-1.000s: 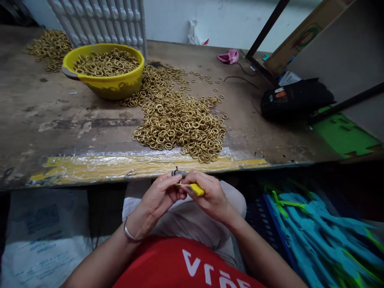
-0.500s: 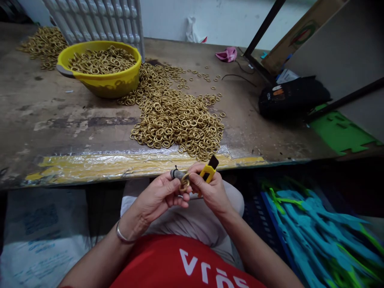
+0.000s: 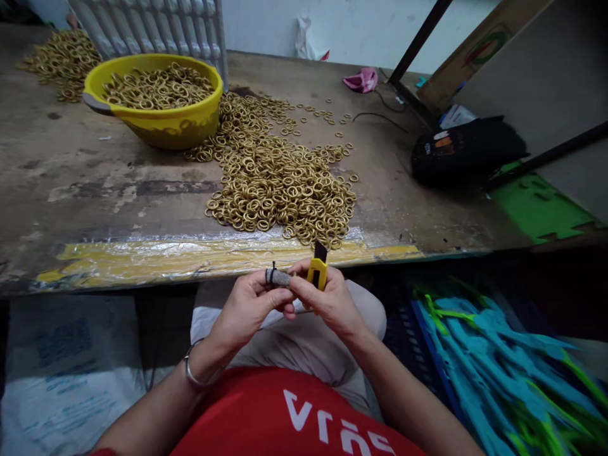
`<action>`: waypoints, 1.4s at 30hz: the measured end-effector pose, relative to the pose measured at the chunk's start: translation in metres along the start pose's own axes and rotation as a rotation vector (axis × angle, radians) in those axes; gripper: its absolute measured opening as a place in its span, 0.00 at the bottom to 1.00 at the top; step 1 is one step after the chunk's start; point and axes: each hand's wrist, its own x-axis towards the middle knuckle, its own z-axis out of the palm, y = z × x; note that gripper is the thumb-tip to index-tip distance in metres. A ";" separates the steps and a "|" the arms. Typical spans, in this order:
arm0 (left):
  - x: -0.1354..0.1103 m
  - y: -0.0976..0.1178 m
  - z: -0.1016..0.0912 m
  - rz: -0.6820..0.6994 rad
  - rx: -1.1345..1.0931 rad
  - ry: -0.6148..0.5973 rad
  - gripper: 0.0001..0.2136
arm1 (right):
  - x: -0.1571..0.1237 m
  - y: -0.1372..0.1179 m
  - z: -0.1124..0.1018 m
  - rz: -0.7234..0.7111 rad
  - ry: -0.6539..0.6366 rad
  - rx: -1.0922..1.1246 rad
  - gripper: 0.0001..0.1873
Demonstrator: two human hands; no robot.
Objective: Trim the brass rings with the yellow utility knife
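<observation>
Our right hand (image 3: 335, 304) pinches a yellow plastic cutter (image 3: 316, 273) over our lap (image 3: 294, 351), blade toward 12 o'clock. Left hand (image 3: 244, 310) sits at its 9, fingertips pressed together. We'd keep bare skin behind the grey cloth finger guard (image 3: 278, 277) & use short strokes.

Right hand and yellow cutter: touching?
Touching. The head view shows the right hand closed around the yellow cutter, with the cutter's dark tip sticking up above the grip.

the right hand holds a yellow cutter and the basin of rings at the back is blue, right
Not quite. In the head view the basin is yellow, not blue. The right hand does hold a yellow cutter, and the basin at the back is full of rings.
</observation>
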 end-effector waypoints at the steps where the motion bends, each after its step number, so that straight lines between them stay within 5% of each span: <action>1: 0.000 0.000 0.000 0.006 0.009 -0.008 0.08 | 0.001 0.000 0.001 0.002 -0.009 -0.006 0.13; 7: 0.000 -0.001 0.000 0.011 -0.034 0.012 0.06 | 0.006 0.006 -0.003 -0.010 0.011 -0.070 0.16; 10: 0.000 -0.001 -0.001 0.013 -0.035 0.065 0.06 | 0.001 0.004 -0.013 -0.179 0.083 -0.383 0.13; 13: -0.001 0.001 -0.003 0.016 -0.007 0.091 0.07 | -0.007 0.001 -0.022 -0.365 0.015 -0.777 0.06; 16: -0.001 0.003 -0.002 0.026 0.013 0.087 0.07 | -0.015 0.000 -0.026 -0.413 -0.055 -0.998 0.11; 27: 0.000 0.002 0.001 0.053 0.049 0.109 0.04 | -0.010 0.006 -0.018 -0.442 -0.032 -1.336 0.10; 32: -0.016 0.013 0.002 0.032 0.113 0.056 0.03 | 0.013 0.006 -0.040 -0.147 0.169 -1.562 0.08; 36: -0.017 0.010 0.000 -0.031 0.085 -0.023 0.03 | 0.032 0.006 -0.060 -0.139 0.300 -1.503 0.07; 42: -0.001 -0.010 -0.030 -0.166 -0.068 0.096 0.17 | 0.061 0.007 -0.024 -0.239 0.111 -1.303 0.10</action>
